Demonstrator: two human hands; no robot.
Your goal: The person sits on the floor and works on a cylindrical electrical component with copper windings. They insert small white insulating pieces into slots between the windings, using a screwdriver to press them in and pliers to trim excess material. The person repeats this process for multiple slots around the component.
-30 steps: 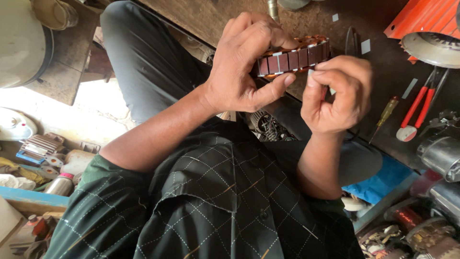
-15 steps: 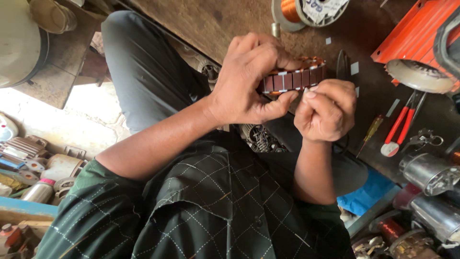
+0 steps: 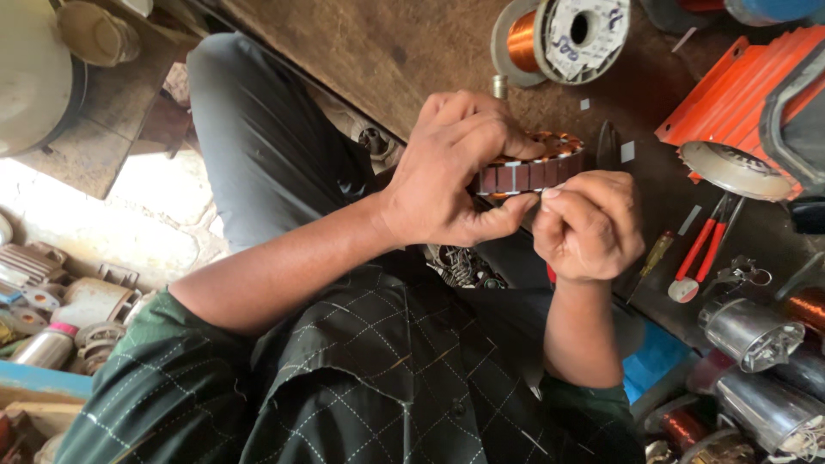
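1. The left hand (image 3: 451, 172) is wrapped around a round motor part (image 3: 534, 167) with brown blocks on its side and copper wire on top.
2. Its thumb presses under the part and its fingers curl over the top, so the part sits between them.
3. The right hand (image 3: 589, 225) is closed in a loose fist just below the part, with its fingertips pinched at the lower edge.
4. A spool of copper wire (image 3: 559, 34) lies on the brown workbench (image 3: 412, 51) behind.
5. Red pliers (image 3: 700, 258) lie to the right.
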